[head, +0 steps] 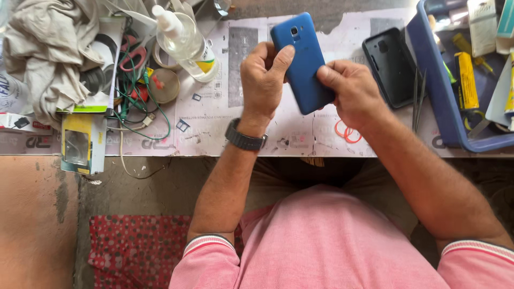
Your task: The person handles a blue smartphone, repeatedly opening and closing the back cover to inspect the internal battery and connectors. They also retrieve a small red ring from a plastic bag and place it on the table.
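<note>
While both hands grip the blue phone (303, 64) above the bench's (257, 134) middle, left hand (262, 80) clamps its left edge, right hand (350, 91) pinches the lower right corner. Risk, as a judgement: a slip drops it off the near edge. Black case (392, 67), blue tray (436, 96) crowd the right; spray bottle (184, 43) left.
</note>
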